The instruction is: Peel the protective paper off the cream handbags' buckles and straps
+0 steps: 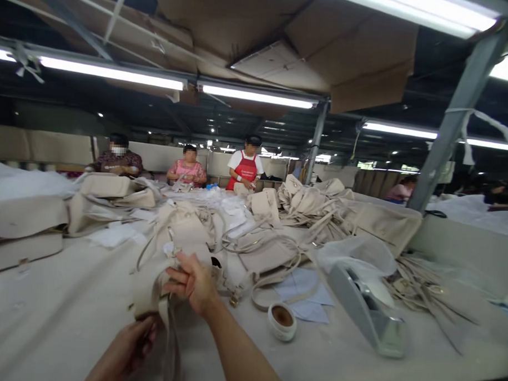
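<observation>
In the head view a beige bag (144,289) lies on the table in front of me, with a strap (171,340) hanging toward me from it. My left hand (134,342) has its fingers closed at the bag's near lower edge, partly in shadow. Over the bag's right side is my right hand (194,283), fingers stretched out and apart, near a small metal fitting; whether the fingertips touch the bag I cannot tell. Metal buckles (236,295) lie just right of that hand. A round white tub (281,321) with brown contents sits further right.
A grey tape dispenser (368,311) stands at the right. Piled beige bags (312,198), loose straps (425,288), white sheets (306,292) and plastic wrapping cover much of the table. More bags (25,227) lie at left. Several people work across the table, one in a red apron (244,170).
</observation>
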Available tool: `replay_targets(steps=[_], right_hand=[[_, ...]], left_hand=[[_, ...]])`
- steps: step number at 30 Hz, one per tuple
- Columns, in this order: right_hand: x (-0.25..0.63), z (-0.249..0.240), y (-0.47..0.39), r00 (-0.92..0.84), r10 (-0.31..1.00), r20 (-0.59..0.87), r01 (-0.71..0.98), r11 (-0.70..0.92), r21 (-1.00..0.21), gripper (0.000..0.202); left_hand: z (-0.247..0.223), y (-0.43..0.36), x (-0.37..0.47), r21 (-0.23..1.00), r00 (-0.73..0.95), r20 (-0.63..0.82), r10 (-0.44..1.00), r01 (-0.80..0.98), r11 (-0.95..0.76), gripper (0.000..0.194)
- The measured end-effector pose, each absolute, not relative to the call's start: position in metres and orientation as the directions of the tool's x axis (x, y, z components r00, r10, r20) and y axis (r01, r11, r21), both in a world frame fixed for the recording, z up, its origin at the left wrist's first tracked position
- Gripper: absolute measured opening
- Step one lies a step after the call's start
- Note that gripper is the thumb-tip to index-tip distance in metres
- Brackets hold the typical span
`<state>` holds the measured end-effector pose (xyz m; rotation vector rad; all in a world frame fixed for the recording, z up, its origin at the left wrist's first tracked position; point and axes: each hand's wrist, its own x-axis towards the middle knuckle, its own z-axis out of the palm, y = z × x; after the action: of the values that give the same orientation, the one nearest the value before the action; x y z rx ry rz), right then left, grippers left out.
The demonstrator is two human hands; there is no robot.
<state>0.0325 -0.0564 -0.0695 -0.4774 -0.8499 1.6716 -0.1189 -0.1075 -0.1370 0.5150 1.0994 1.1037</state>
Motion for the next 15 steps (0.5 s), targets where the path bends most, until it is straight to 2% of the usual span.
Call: replay_targets(steps=[3,5,10,13,15], right_hand=[[0.027,-0.081,-0.049,-0.207,0.975,0.077,-0.664,-0.082,-0.743,0.053],[0.019,-0.090,-0.046,-0.167,0.985,0.033,-0.655,-0.085,-0.751,0.054],[0.018,-0.095,-0.053,-0.166,0.986,-0.001,-0.654,-0.111,-0.748,0.051],[0.045,-0.084,-0.070,-0.266,0.964,0.005,-0.624,-0.169,-0.763,0.058],[0.066,-0.077,-0.084,-0.355,0.934,0.029,-0.590,-0.200,-0.782,0.064]], left_hand=[[-0.121,-0.110,-0.109,0.566,0.158,-0.535,0.830,-0.662,0.491,0.026],[-0.120,-0.107,-0.101,0.493,0.147,-0.565,0.812,-0.729,0.475,0.023],[-0.146,-0.093,-0.096,0.605,0.061,-0.489,0.870,-0.694,0.389,0.019],[-0.169,-0.088,-0.106,0.712,0.032,-0.456,0.889,-0.586,0.386,0.023],[-0.182,-0.086,-0.114,0.732,0.038,-0.456,0.889,-0.551,0.400,0.027]])
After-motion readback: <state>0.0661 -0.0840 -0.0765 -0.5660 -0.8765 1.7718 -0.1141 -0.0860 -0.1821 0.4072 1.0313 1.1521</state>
